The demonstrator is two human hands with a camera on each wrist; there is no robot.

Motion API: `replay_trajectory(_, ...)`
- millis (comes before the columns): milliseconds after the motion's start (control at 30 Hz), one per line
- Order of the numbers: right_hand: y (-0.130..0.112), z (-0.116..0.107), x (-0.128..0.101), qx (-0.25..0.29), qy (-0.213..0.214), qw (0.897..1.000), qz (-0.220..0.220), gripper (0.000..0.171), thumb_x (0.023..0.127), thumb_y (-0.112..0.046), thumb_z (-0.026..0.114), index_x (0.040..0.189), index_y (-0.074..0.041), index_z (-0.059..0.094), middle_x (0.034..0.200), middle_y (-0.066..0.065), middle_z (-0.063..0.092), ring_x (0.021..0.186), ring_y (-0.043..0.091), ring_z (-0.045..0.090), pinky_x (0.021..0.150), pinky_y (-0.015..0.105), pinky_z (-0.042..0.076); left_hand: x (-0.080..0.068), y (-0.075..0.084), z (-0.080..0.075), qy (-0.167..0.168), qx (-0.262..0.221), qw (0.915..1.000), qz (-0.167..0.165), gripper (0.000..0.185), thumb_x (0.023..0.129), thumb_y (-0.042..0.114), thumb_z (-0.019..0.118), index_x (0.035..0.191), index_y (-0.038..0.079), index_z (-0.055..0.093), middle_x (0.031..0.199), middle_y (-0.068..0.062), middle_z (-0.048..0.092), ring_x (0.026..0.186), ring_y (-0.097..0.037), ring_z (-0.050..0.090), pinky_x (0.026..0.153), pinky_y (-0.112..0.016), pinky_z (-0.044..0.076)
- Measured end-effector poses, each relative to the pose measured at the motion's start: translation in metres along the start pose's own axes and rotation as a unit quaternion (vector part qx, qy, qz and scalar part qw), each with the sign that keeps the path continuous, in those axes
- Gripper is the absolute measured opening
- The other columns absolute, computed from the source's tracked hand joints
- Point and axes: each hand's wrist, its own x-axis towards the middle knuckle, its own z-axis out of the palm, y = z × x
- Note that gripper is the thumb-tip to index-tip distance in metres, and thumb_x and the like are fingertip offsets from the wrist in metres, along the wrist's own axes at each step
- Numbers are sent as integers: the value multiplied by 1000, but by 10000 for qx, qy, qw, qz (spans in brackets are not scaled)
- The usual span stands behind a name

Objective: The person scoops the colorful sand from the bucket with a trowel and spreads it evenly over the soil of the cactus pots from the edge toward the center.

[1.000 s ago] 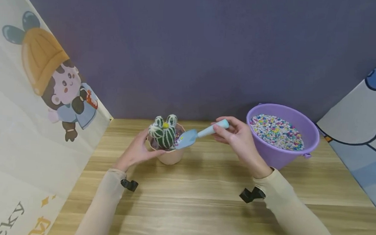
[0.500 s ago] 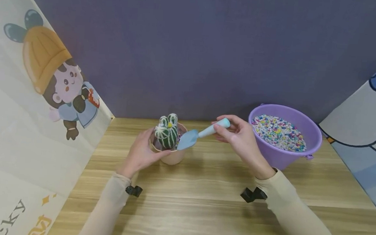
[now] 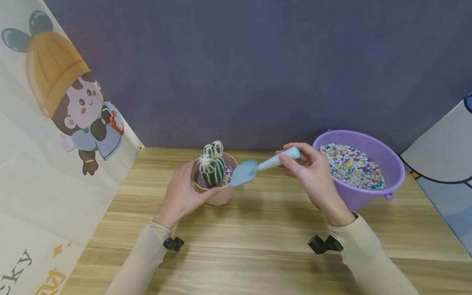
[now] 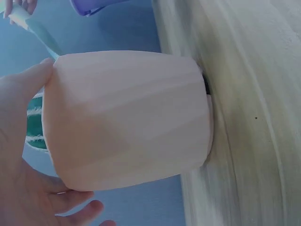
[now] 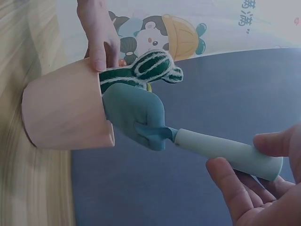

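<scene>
A pale pink flower pot (image 3: 219, 198) stands upright on the wooden table, with a green, white-striped cactus (image 3: 212, 172) in it. Coloured pebbles (image 3: 228, 176) show beside the cactus. My left hand (image 3: 185, 195) grips the pot at its rim, thumb at the near side and fingers round the left. A light blue trowel (image 3: 245, 172) hangs by the pot's right rim, its handle pinched between thumb and fingers of my right hand (image 3: 312, 174). In the right wrist view the blade (image 5: 134, 113) overlaps the pot's mouth; whether it touches the rim I cannot tell.
To the right of my right hand stands a purple bucket (image 3: 394, 175), holding many coloured pebbles (image 3: 354, 166). A dark panel (image 3: 241, 66) rises behind the table (image 3: 229, 264). Printed panels (image 3: 24, 152) close in the left and right sides.
The trowel in my right hand has drawn back to the right, away from the cactus. Pot and left hand sit slightly further right, and the cactus looks turned.
</scene>
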Motion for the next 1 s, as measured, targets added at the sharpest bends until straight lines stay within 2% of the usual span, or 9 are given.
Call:
replay_trajectory(133, 4, -7, -2, 460, 79, 9988, 111, 17, 102, -9, 72, 118, -10, 68, 107, -6, 82, 90, 9, 80, 84, 31, 67, -3, 1, -6, 29, -176, 9998, -67, 109, 81, 69, 82, 161, 6, 41, 157, -19, 53, 145, -41, 50, 122, -62, 42)
replay_trajectory(233, 6, -13, -3, 737, 173, 9971, 123, 15, 102, -8, 71, 116, -12, 69, 106, -7, 82, 89, 9, 80, 83, 30, 66, -6, 5, -14, 176, -458, 9986, -210, 110, 82, 63, 83, 163, 5, 36, 165, -21, 44, 151, -43, 43, 124, -66, 38)
replay_trajectory(333, 6, -18, -4, 873, 255, 9958, 119, 15, 102, -9, 72, 117, -11, 67, 107, -6, 83, 90, 9, 80, 81, 28, 66, -8, 10, -21, 467, -799, 9956, -157, 105, 85, 55, 84, 163, 5, 35, 166, -21, 43, 150, -43, 44, 123, -66, 39)
replay_trajectory(433, 7, -23, -5, 1056, 327, 9938, 118, 17, 102, -10, 72, 118, -9, 66, 108, -5, 83, 89, 9, 80, 80, 27, 66, -7, 13, -23, 906, -1171, 9889, 116, 95, 86, 43, 86, 160, 6, 40, 160, -20, 49, 143, -41, 50, 116, -62, 47)
replay_trajectory(567, 6, -30, -7, 1358, 392, 9899, 112, 16, 102, -9, 71, 117, -8, 65, 108, -2, 83, 86, 11, 81, 79, 27, 67, -7, 19, -23, 1567, -1577, 9732, 588, 81, 87, 28, 85, 154, 4, 48, 150, -20, 57, 133, -37, 56, 105, -55, 54)
replay_trajectory(767, 5, -42, -10, 1868, 380, 9816, 71, 14, 103, -5, 68, 116, -7, 66, 109, 4, 83, 85, 14, 82, 79, 28, 67, -6, 30, -22, 2395, -1892, 9431, 1321, 67, 85, 19, 83, 144, -1, 59, 137, -21, 65, 118, -30, 61, 89, -40, 56)
replay_trajectory(900, 3, -50, -12, 2065, 404, 9776, 28, 16, 103, -3, 67, 119, -2, 65, 110, 8, 83, 87, 16, 82, 81, 30, 67, -5, 40, -23, 2624, -2129, 9265, 1657, 61, 83, 16, 82, 139, -1, 63, 133, -23, 67, 115, -26, 61, 88, -28, 54)
replay_trajectory(1000, 3, -55, -13, 2207, 427, 9744, 19, 17, 103, -2, 67, 119, 0, 66, 110, 9, 83, 88, 18, 82, 81, 32, 67, -5, 48, -23, 2633, -2264, 9185, 1893, 59, 83, 14, 81, 136, -2, 64, 132, -23, 67, 113, -28, 63, 86, -29, 56)
